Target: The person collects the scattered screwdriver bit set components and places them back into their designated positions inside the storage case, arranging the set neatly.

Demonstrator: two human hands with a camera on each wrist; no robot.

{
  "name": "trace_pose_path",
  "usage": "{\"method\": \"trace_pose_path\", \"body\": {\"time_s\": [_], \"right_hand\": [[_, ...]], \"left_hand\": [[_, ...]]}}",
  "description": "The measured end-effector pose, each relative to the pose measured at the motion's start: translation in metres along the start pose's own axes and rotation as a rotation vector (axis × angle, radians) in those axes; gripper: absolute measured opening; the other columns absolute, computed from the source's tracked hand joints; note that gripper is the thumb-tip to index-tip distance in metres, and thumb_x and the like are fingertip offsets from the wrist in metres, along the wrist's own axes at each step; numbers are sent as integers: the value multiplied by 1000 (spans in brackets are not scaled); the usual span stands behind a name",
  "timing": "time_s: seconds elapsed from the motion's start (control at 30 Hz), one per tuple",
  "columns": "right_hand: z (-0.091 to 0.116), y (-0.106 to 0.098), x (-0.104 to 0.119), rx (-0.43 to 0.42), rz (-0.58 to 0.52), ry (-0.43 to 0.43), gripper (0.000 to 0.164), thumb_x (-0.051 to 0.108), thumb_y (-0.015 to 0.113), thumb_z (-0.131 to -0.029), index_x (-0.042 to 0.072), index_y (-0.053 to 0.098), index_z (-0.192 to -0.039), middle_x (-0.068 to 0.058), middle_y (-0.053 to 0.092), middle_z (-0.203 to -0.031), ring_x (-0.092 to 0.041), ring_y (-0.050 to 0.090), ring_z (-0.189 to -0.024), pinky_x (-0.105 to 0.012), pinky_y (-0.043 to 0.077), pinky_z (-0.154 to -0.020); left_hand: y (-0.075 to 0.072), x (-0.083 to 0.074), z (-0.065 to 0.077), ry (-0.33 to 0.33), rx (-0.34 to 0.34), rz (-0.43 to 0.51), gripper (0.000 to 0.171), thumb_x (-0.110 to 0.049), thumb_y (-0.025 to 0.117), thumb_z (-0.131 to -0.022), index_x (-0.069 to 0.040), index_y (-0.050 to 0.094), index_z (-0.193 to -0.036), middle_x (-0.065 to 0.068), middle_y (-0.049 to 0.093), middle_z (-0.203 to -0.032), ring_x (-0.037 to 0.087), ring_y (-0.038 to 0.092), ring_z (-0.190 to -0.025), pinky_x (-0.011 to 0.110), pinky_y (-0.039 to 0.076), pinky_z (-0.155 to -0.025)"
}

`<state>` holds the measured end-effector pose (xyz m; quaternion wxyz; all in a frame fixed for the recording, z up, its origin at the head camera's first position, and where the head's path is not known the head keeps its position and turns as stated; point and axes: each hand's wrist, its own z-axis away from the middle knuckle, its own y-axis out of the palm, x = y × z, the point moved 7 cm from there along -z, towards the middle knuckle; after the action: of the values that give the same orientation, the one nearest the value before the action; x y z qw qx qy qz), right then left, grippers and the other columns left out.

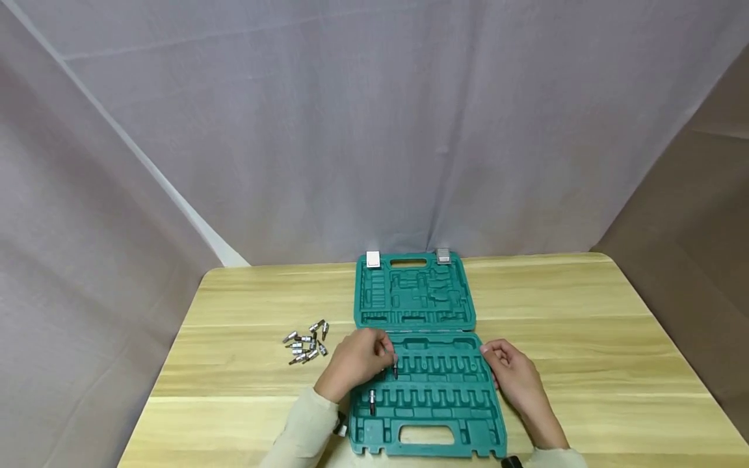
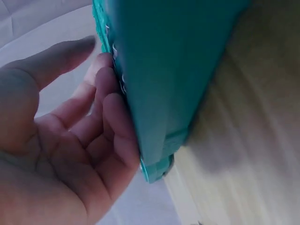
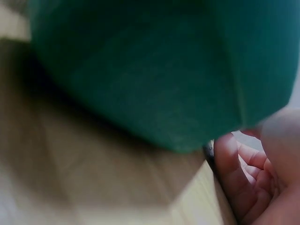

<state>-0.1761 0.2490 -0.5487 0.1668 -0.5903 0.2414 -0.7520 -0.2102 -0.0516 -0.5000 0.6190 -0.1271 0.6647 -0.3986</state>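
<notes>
An open green tool case (image 1: pixel 432 411) lies on the table. My left hand (image 1: pixel 361 359) reaches over its left side, fingertips at a socket bit (image 1: pixel 395 370) in the upper row of slots. In the left wrist view, the thumb stands apart from the bent fingers (image 2: pixel 117 117), which touch the case; nothing shows between them. Another socket bit (image 1: pixel 372 402) sits in the lower row. At the case's right edge, my right hand (image 1: pixel 517 380) holds the rim between thumb and finger; the right wrist view shows the case wall (image 3: pixel 154 84) hiding part of the grip.
Several loose socket bits (image 1: pixel 304 348) lie in a pile left of the case. The case lid (image 1: pixel 412 296), with two latches, lies folded back towards the grey cloth wall (image 1: pixel 328 162). A wooden table (image 1: pixel 585 312) stretches out on both sides.
</notes>
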Motion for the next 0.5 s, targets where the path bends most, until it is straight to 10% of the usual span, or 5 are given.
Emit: {"method": "trace_pose_path", "body": {"time_s": [0.2,0.5], "right_hand": [[2,1,-3,12,11,16,39,40,57,-110,4,67,-122,-1,64,-81,-17,62,-62,-29,50,-65],[-2,0,0,2,33,-16,41,42,56,-110,5,68,-124,-1,66,-84,-15,62,-62,-29,49,-68]], "left_hand": [[-12,9,17,20,-91,52,10,-19,75,-99,-17,72,-90,-10,64,-74,5,54,-59,25,45,-55],[-73,45,35,-53,-329,55,13,-3,65,-97,-7,76,-103,-5,59,-70,7,47,-55,24,39,-50]]}}
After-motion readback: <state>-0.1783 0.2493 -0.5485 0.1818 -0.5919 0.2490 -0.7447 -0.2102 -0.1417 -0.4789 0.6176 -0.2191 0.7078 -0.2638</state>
